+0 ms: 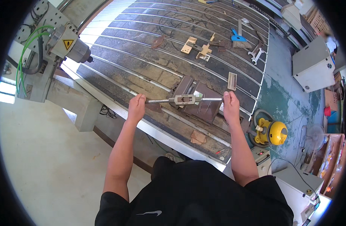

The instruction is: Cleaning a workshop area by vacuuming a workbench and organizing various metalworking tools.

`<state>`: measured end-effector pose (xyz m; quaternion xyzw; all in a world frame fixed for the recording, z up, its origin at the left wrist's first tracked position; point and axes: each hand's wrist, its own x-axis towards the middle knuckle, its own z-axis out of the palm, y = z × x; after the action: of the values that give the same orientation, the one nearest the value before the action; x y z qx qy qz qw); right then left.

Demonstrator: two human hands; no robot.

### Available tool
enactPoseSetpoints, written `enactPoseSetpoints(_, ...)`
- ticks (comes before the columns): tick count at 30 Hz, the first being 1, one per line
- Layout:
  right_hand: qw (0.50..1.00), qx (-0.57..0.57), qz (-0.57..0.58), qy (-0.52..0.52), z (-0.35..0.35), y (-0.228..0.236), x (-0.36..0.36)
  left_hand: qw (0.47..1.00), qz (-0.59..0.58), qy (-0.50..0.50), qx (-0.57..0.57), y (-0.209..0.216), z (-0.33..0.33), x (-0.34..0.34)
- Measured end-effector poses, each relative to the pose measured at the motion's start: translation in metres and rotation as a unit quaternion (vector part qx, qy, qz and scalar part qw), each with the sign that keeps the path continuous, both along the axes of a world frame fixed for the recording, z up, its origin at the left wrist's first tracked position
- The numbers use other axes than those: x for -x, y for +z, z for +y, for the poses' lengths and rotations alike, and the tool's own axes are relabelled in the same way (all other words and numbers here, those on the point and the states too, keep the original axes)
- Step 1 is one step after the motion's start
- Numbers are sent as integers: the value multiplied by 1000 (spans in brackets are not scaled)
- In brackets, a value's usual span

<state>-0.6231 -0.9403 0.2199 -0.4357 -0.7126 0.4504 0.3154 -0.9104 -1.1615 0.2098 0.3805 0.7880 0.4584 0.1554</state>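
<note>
A metal tap wrench (pixel 183 99) with a long bar handle on each side lies level across my front, above the slotted machine bed. Wrapped round its left handle end is my left hand (pixel 136 108), closed. My right hand (pixel 231 106) is closed on the opposite handle end. Beneath the wrench sits a dark brown metal vise (pixel 203 109), with thin rods or bits lying on its flat top. The wrench's middle hides part of the vise, and I cannot tell whether a tap sits in it.
A spindle head (pixel 73 47) with green hoses stands at the left. On the bed lie clamps with wooden blocks (pixel 189 45), a blue-handled brush (pixel 240 39), an open-end wrench (pixel 257 55) and a small box (pixel 232 81). A yellow vacuum cleaner (pixel 275 132) stands on the floor at right.
</note>
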Motion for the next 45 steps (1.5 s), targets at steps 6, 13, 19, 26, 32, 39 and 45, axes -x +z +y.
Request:
enactPoseSetpoints(6,999,45,6,-11,0,-4,-3,999,-23,5,31,10,2,-4)
enactPoseSetpoints(13,999,42,5,-15,3,-5,-4,999,-26,-9,33,10,3,-5)
enactPoseSetpoints(19,999,36,1,-10,2,0,-3,1000,19,-14,12,9,3,-4)
enactPoseSetpoints(26,998,56,15,-18,0,-6,-6,1000,-4,-17,10,9,4,-5)
enactPoseSetpoints(32,998,56,19,-22,-4,-3,-5,1000,-11,-25,8,6,5,0)
enactPoseSetpoints(39,998,59,25,-28,-6,-9,-9,999,12,-42,-29,7,10,2)
enactPoseSetpoints(45,997,61,17,-43,-11,-10,-10,998,-42,-40,6,5,10,7)
